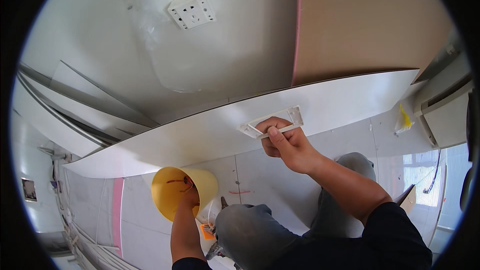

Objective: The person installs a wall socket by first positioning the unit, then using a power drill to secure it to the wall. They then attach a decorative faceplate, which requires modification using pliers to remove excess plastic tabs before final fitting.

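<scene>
White frame gripped in right hand, left hand sunk in yellow bucket.
Frame is pinched between thumb and fingers, seen against long white panel; left-hand grip can't be told, fingers are unclear near thin red strands. Wall foot is partly blocked from view by panel. Beyond: brown pink-edged board is stood at right, white socket is fixed to wall.

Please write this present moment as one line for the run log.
left hand: inside yellow bucket, grip unclear | right hand: holding white frame | wall: white socket mounted
</scene>
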The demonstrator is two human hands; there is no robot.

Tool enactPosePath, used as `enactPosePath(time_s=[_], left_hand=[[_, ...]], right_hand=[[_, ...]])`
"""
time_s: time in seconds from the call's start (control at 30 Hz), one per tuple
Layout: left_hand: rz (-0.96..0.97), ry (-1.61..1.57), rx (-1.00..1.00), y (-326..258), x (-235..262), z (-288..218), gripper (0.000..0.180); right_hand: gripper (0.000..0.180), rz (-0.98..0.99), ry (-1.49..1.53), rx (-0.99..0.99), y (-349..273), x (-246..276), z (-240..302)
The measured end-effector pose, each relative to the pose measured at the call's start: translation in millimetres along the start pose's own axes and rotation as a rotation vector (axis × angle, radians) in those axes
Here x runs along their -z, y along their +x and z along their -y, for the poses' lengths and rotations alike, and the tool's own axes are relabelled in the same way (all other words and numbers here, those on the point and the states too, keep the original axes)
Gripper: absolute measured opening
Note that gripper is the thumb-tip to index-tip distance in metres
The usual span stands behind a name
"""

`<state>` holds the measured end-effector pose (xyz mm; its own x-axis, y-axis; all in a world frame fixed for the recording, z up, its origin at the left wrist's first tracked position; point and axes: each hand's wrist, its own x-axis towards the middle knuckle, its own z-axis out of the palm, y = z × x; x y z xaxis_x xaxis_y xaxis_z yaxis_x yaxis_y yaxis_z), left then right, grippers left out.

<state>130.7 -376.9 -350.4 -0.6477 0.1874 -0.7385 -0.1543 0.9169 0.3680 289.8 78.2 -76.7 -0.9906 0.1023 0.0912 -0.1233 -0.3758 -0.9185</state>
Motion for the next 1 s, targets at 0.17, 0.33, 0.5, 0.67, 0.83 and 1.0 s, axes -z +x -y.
enactPosePath(time_s=[0.17, 0.33, 0.5, 0.67, 0.83, 1.0], left_hand=[[-0.09, -0.051, 0.087, 13.2, -0.1, 5.5, 0.037], [-0.282, -0.037, 0.128, 11.6, 11.4, 22.7, 0.036], [-0.324, 0.389, -0.109, -69.2, 49.3, -31.4, 0.037], [-0.438, 0.344, -0.08, -166.2, 94.4, -65.9, 0.036], [-0.526, 0.26, -0.163, -201.0, 121.9, -69.8, 0.029], [-0.73, -0.593, -0.338, -295.4, 132.6, -145.2, 0.026]], right_hand=[[0.035, -0.003, 0.025, -0.003, -4.7, -1.2, 5.2], [0.035, -0.012, 0.17, -0.053, -1.3, -2.6, 7.8], [0.038, -0.075, 0.289, -0.072, 4.0, 6.2, -1.6], [0.038, -0.055, 0.334, -0.062, 15.5, -4.0, -2.3], [0.039, -0.079, 0.33, -0.029, 19.8, -3.6, 1.4], [0.043, -0.126, 0.324, 0.009, 24.2, -8.0, 3.7]])
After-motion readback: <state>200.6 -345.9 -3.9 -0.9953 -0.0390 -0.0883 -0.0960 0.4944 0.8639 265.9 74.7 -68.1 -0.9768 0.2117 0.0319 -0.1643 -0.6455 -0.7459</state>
